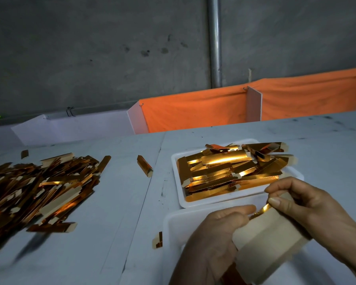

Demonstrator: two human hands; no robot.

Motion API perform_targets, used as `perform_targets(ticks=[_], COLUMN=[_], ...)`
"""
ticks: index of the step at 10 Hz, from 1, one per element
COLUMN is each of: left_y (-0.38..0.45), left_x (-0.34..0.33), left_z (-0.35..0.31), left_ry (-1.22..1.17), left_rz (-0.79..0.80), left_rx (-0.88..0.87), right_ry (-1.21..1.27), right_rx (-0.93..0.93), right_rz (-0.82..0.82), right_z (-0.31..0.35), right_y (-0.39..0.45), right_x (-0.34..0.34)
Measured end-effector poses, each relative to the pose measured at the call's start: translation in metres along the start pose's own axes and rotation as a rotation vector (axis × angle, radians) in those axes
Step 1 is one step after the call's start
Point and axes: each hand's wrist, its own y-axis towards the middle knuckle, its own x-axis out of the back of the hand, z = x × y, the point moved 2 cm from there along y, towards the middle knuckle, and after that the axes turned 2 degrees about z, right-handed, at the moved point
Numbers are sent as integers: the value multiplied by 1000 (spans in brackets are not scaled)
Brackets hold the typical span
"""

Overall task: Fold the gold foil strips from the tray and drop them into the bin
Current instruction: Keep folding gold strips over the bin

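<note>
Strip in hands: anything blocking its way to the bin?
No bin can be identified in this view, so the path cannot be judged. Both hands, left hand and right hand, hold the strip above the near white tray.

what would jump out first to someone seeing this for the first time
The glare off the gold foil strips heaped in the white tray at centre right, and the big loose pile of strips spread over the grey table at left. Next, low right, the left hand and right hand gripping one strip, its pale back facing up. Behind runs an orange cloth.
</note>
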Motion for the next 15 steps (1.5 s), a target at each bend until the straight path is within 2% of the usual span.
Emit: perform_targets(ticks=[1,2,3,4,5,6,8,10,11,12,13,14,15], left_y=[-1,-5,-2,-2,-4,-5,-4,-5,-4,-1,2,4,3], left_x=[-2,-7,-3,-3,1,1,8,9,7,6,3,-5,-10], left_z=[3,-6,-4,-6,-9,-8,-4,-1,3,3,4,1,-4], left_ry=[41,274,312,157,68,116,305,191,188,83,14,27,98], left_rz=[24,1,-76,-11,67,111,40,69,10,-115,-218,-239,-285], left_rx=[20,84,109,113,46,95,280,259,191,164,143,89,15], right_ry=[-8,23,79,76,83,89,10,-10,46,310,392,403,426], right_rx=[3,-22,-43,-51,-61,-60,-78,-66,-36,-76,-239,-370,-325], right_rz=[11,0,-12,-2,-2,8,42,88,117,-86,-32,323,411], right_z=[0,-1,0,2,4,6,5,7,9,0,-14,-15,-10], right_y=[0,0,-1,-1,0,-2,-4,-2,-3,2,-1,-2,0], right_x=[0,0,2,2,3,4,2,-3,-7,6,17,3,-3])
